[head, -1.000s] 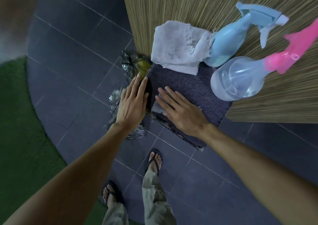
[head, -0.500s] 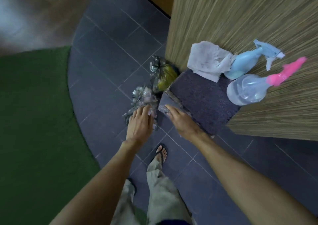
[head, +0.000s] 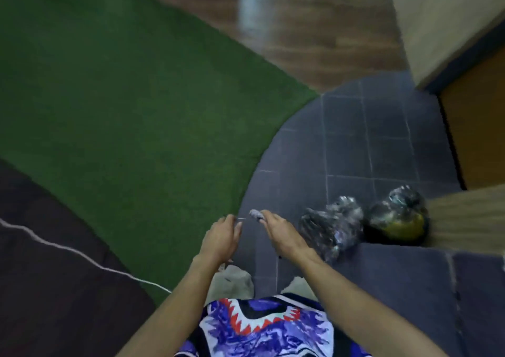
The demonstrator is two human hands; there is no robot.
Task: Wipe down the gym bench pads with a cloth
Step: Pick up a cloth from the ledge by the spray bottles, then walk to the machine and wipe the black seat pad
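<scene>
My right hand (head: 284, 237) is pinched shut on a small grey scrap (head: 255, 214), held over the dark tiled floor. A thin pale thread (head: 241, 218) runs from the scrap to the fingertips of my left hand (head: 221, 237), which are closed on it. The hands are a short gap apart. A dark purple-grey cloth (head: 410, 283) lies flat at the lower right, below my right forearm. No bench pad, white cloth or spray bottle is in view. The picture is blurred by motion.
Two crumpled plastic bags (head: 332, 226) (head: 396, 217) sit on the tiles beside a straw-patterned table edge (head: 470, 217). Green turf (head: 123, 97) covers the left, with a dark mat (head: 41, 274) and a white cord (head: 82, 255) at the lower left. Wooden floor lies beyond.
The view has swung left, away from the table top. Both hands have left the dark cloth's corner and come together over the floor, with a small grey scrap now in my right fingers.
</scene>
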